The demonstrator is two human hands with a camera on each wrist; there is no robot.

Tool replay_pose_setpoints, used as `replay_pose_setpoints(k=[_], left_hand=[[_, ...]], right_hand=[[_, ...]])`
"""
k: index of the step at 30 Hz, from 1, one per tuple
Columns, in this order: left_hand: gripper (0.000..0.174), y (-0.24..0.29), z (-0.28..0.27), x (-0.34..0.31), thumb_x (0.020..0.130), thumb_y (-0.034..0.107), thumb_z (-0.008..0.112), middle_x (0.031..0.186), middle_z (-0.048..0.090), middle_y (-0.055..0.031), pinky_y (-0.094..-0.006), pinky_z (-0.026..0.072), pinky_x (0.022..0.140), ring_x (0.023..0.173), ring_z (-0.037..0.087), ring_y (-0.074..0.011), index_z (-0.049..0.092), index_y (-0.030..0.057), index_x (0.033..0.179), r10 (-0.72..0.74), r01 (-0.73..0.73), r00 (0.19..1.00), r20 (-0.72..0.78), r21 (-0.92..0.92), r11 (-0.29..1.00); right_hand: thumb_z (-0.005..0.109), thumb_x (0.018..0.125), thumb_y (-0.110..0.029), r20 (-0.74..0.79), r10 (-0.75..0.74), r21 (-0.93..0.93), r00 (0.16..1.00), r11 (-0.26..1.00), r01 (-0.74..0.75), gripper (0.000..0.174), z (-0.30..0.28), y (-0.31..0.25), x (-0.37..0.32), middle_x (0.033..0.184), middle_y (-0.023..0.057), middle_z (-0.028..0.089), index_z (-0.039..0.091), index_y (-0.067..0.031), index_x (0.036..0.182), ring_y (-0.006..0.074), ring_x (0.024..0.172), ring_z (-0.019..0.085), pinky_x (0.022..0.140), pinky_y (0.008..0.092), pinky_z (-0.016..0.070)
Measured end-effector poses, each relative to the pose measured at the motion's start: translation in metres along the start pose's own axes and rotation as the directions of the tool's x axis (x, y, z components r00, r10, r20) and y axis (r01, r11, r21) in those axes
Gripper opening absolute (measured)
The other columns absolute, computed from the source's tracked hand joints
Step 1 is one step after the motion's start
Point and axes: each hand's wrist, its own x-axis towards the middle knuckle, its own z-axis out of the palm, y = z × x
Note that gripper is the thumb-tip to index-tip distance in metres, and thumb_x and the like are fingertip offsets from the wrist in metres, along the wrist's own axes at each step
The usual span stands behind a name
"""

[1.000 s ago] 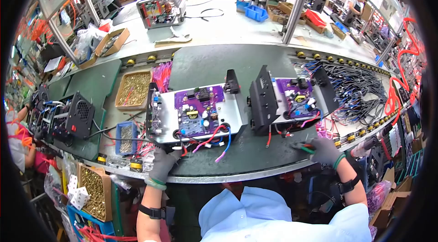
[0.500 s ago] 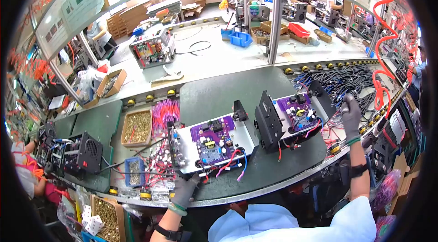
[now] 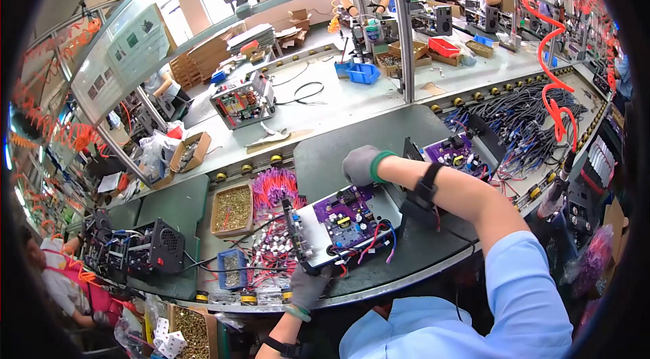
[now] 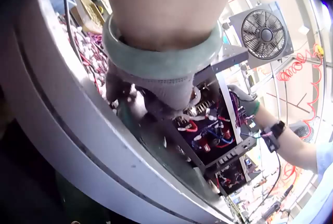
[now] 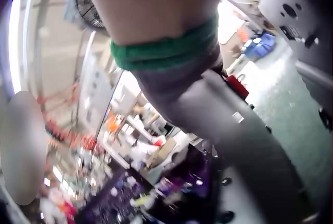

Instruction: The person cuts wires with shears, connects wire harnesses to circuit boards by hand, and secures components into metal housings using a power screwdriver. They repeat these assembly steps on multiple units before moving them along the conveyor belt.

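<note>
A metal chassis (image 3: 309, 222) carries a purple circuit board (image 3: 344, 218), with red, blue and pink wires hanging from its front side. My gloved left hand (image 3: 309, 287) grips the chassis at its front left corner, close over the green work board (image 3: 379, 271). In the left wrist view the chassis underside and its wiring (image 4: 210, 138) show beyond that hand. My gloved right hand (image 3: 361, 164) reaches across and holds the chassis at its back end, its fingers mostly hidden in the head view. The right wrist view is blurred, with the hand (image 5: 223, 125) over the purple board.
A second chassis (image 3: 460, 152) stands to the right, partly behind my right arm. Beyond it lies a heap of black cables (image 3: 518, 122). A tray of brass screws (image 3: 231, 210), a blue bin (image 3: 232, 269) and pink-tipped wires (image 3: 274, 187) lie left. Another person sits at far left.
My right hand let go of a green-handled tool near the front right, swung up by the cables, then crossed left to the chassis's back end. My left hand stays at its front corner.
</note>
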Motion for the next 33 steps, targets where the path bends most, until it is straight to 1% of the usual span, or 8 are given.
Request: replay_pose_setpoints(k=[3,5,8,12,23,26,28,33], left_hand=[[0.054,-0.009,-0.027,0.01,0.082,0.031,0.082,0.101,0.076,-0.0091,-0.0356,0.0545,0.086,0.095,0.072,-0.0205,0.064,0.0064,0.126,-0.003,0.027,0.934,0.357,-0.064,0.998],[0.068,0.02,-0.084,0.025,0.086,0.048,0.077,0.121,0.069,-0.0114,-0.0379,0.0515,0.095,0.1,0.069,-0.0203,0.056,0.0125,0.14,-0.017,-0.071,0.797,0.603,0.122,0.99],[0.05,0.051,-0.132,0.058,0.087,0.037,0.074,0.11,0.07,-0.0183,-0.0469,0.053,0.091,0.102,0.069,-0.0366,0.061,0.0079,0.126,-0.002,-0.115,0.982,0.19,0.601,0.791],[0.04,0.115,-0.121,0.088,0.086,0.024,0.076,0.109,0.071,-0.0187,-0.0397,0.0553,0.089,0.097,0.071,-0.0337,0.066,0.002,0.118,0.419,-0.389,0.881,-0.22,0.168,0.906],[0.032,0.161,-0.071,0.09,0.08,0.025,0.078,0.109,0.072,-0.0113,-0.0455,0.0403,0.111,0.127,0.053,-0.037,0.074,0.0094,0.108,0.475,-0.455,0.878,0.06,0.415,0.788],[0.03,0.16,-0.07,0.09,0.08,0.024,0.079,0.108,0.072,-0.0114,-0.0446,0.0407,0.11,0.126,0.054,-0.0362,0.075,0.0092,0.105,0.496,-0.468,0.867,0.036,0.396,0.79],[0.029,0.161,-0.068,0.09,0.08,0.024,0.079,0.107,0.072,-0.0113,-0.0444,0.0406,0.111,0.126,0.054,-0.0361,0.075,0.0093,0.104,0.49,-0.461,0.872,0.017,0.37,0.806],[0.029,0.161,-0.069,0.09,0.079,0.02,0.079,0.104,0.073,-0.0108,-0.0431,0.0412,0.11,0.124,0.055,-0.0337,0.075,0.0084,0.104,0.482,-0.456,0.876,0.005,0.335,0.824]], right_hand=[[0.062,0.086,-0.013,-0.299,-0.082,0.255,0.951,0.953,0.162,0.027,0.022,0.011,-0.021,0.105,0.0093,0.075,0.078,-0.0224,0.105,0.0293,0.095,0.072,0.086,0.0413,0.0553],[0.058,0.088,-0.007,-0.638,-0.182,0.236,0.748,0.879,0.415,0.029,0.019,0.01,-0.045,0.102,0.0119,0.075,0.074,-0.017,0.11,0.029,0.091,0.072,0.086,0.0391,0.0551],[0.058,0.09,-0.004,-0.49,0.022,0.654,0.871,0.67,0.351,0.03,0.022,-0.004,-0.075,0.097,0.0132,0.074,0.069,-0.0106,0.117,0.0246,0.086,0.073,0.083,0.0367,0.0555],[0.062,0.091,-0.002,-0.202,0.045,0.869,0.978,0.47,0.157,0.03,0.008,-0.006,-0.073,0.093,0.0097,0.073,0.067,-0.0021,0.121,0.0139,0.084,0.068,0.082,0.0307,0.0552],[0.066,0.088,-0.003,-0.173,-0.018,0.802,0.985,0.578,0.151,0.027,0.006,-0.003,-0.063,0.099,0.0122,0.075,0.074,-0.0054,0.114,0.0156,0.09,0.069,0.087,0.0303,0.054],[0.064,0.088,-0.005,-0.206,-0.037,0.724,0.978,0.667,0.177,0.024,0.006,-0.003,-0.057,0.096,0.0122,0.075,0.075,-0.0075,0.109,0.0206,0.09,0.071,0.085,0.0324,0.055],[0.065,0.086,-0.009,-0.415,-0.104,0.282,0.904,0.93,0.237,0.017,0.004,-0.005,-0.05,0.093,0.0127,0.074,0.077,-0.0098,0.097,0.0275,0.091,0.072,0.082,0.0372,0.0566],[0.067,0.082,-0.014,-0.21,-0.187,-0.302,0.96,0.946,0.118,0.011,0.004,-0.011,-0.024,0.09,0.0115,0.073,0.076,-0.0121,0.088,0.0299,0.091,0.073,0.077,0.0419,0.0576]])
